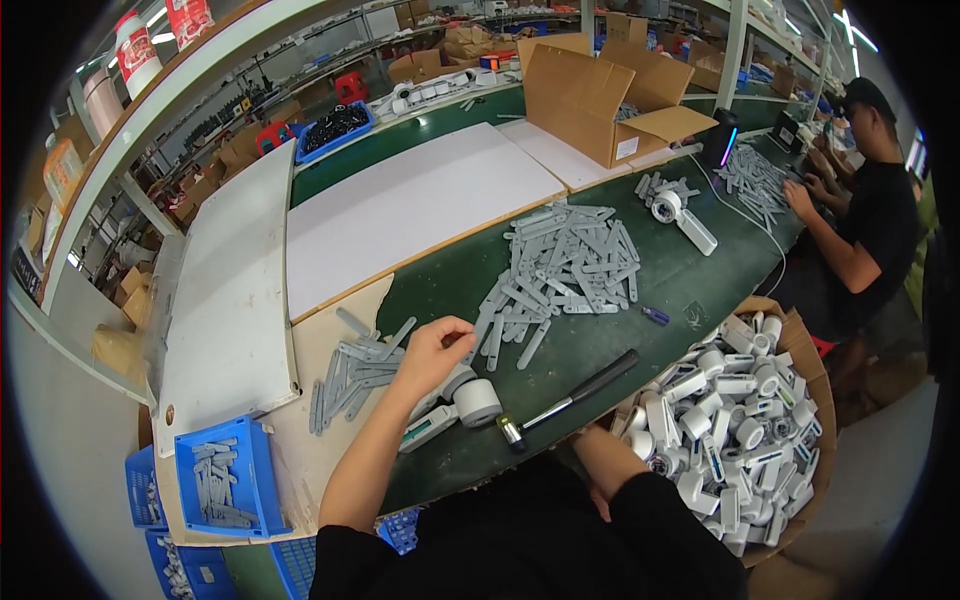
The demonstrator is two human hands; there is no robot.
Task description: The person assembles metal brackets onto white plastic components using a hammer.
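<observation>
- while the left hand (436, 354) is above the desk (665, 280), is its grip pinching?
- can't tell; curled fingers sit beside a grey strip (480, 338) at two o'clock, white device (474, 402) at five.
- right hand (600, 502)?
- mostly hidden, farther toward five; grip unclear.

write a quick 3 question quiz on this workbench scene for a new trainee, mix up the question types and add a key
1. What lies in the large blue bin at the lower left?
2. True or false: the hammer lies inside the cardboard carton among the white devices.
3. Which one is over the green tabletop?
a) the person's right hand
b) the person's left hand

Key:
1. Gray strips.
2. False; the hammer lies on the green tabletop.
3. b
</observation>
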